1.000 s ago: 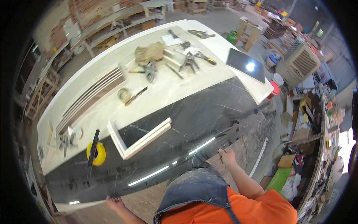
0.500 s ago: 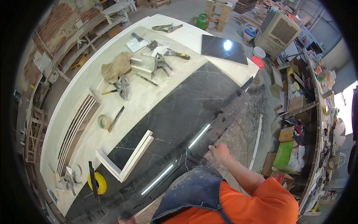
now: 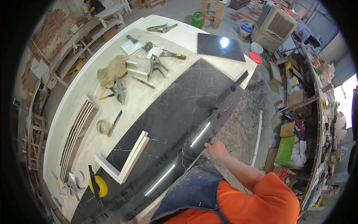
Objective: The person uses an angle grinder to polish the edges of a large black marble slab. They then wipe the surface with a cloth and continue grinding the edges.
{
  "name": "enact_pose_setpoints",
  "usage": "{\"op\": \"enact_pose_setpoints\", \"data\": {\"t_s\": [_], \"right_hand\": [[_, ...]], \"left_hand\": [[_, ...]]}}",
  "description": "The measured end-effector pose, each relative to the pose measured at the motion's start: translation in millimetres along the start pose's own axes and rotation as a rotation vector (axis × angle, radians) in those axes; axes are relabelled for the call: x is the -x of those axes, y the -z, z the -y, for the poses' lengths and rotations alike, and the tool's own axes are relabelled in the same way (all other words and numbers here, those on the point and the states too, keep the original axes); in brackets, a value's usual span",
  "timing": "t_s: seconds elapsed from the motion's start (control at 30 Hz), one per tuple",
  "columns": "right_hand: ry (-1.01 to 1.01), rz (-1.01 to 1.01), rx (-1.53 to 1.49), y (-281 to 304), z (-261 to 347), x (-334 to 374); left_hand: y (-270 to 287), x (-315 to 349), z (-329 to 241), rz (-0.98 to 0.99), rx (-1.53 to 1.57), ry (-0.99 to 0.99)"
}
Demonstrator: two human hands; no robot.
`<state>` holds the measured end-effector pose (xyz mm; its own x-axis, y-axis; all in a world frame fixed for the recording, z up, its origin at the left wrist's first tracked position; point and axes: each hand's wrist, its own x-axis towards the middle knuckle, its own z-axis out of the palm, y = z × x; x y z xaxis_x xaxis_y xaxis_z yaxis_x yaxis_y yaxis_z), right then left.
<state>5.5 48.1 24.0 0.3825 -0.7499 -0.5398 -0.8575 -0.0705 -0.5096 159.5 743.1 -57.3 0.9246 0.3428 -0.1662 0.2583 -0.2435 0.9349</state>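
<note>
Gripping the near edge of the slab [image 3: 175, 112], our right hand [image 3: 216, 148] closes its fingers over the dark rim just past the bright strip of reflected light. Our left hand [image 3: 128, 221] barely shows at the bottom edge of the view, touching the same near edge of the slab; we cannot tell whether it is open or closed there.

We see the slab, long, black and white-veined, lying across the pale table [image 3: 149, 30] from the lower left to the upper right, along its near side. On the slab's left part rests a white L-shaped frame [image 3: 126, 160]. Beyond that, near the slab's far-left end, a yellow disc [image 3: 100, 185] lies with a dark blade across it.

Farther out on the table we find a roll of tape [image 3: 102, 127] beside a thin dark tool, and a stack of pale strips [image 3: 76, 136] to its left. Toward the table's middle sit a metal clamp [image 3: 156, 65], a second clamp [image 3: 120, 91] and a crumpled tan cloth [image 3: 112, 71]. At the far end lies a smaller black tile [image 3: 220, 46], well apart from our hands.

Off the table, a green gas bottle [image 3: 198, 19] stands on the floor beyond it, and a grey cooler unit [image 3: 276, 24] stands to the right.
</note>
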Motion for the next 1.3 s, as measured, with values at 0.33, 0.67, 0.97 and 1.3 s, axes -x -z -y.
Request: {"op": "enact_pose_setpoints", "data": {"t_s": [0.33,0.67,0.97,1.3], "right_hand": [[-0.030,0.043,-0.033,0.2,22.4,-12.1],[-0.002,0.073,-0.089,-3.0,28.5,-16.9],[-0.010,0.106,-0.132,-1.8,26.0,-34.7],[0.088,0.294,-0.317,16.6,27.2,-45.7]], "left_hand": [[11.4,-13.0,1.3,-0.018,0.035,0.015],[21.4,-41.0,7.0,0.154,0.168,0.076],[11.8,-41.4,-14.8,0.094,0.422,0.478],[-46.0,-5.0,-41.2,-0.404,0.744,0.587]]}}
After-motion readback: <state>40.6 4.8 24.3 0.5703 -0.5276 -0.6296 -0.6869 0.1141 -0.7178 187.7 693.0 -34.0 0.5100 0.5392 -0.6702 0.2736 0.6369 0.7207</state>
